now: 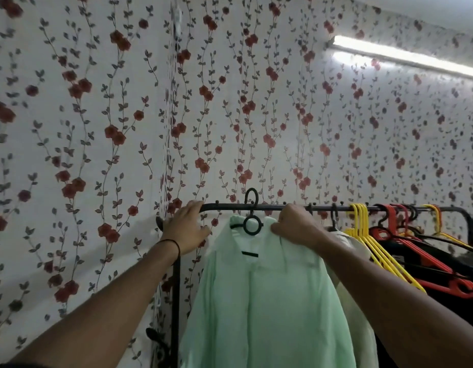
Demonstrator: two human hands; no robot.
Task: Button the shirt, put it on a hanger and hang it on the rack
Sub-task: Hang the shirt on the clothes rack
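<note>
A mint-green shirt (259, 301) hangs at six o'clock of the view on a black hanger (245, 224), whose hook loops over the top rail of a black rack (230, 207). The shirt's front looks closed down the middle, though the buttons are too blurred to make out. The left hand (186, 227), at nine o'clock of the hanger, lies wide with its fingers stretched; the fingertips touch the rounded corner of the rail and the thumb points toward the shirt's collar. A thin black band (175, 245) circles that wrist. The right hand (292, 225), at three o'clock of the hanger, has its fingers curled and pinches the shirt's cloth at the shoulder just below the rail. Behind that hand hangs a pale garment (347, 243). Further toward three o'clock along the rail sit yellow hangers (361, 219), then red hangers (390, 219). Flowered wallpaper (97, 128) covers the walls, and a lit tube light (405, 55) glows at two o'clock.
</note>
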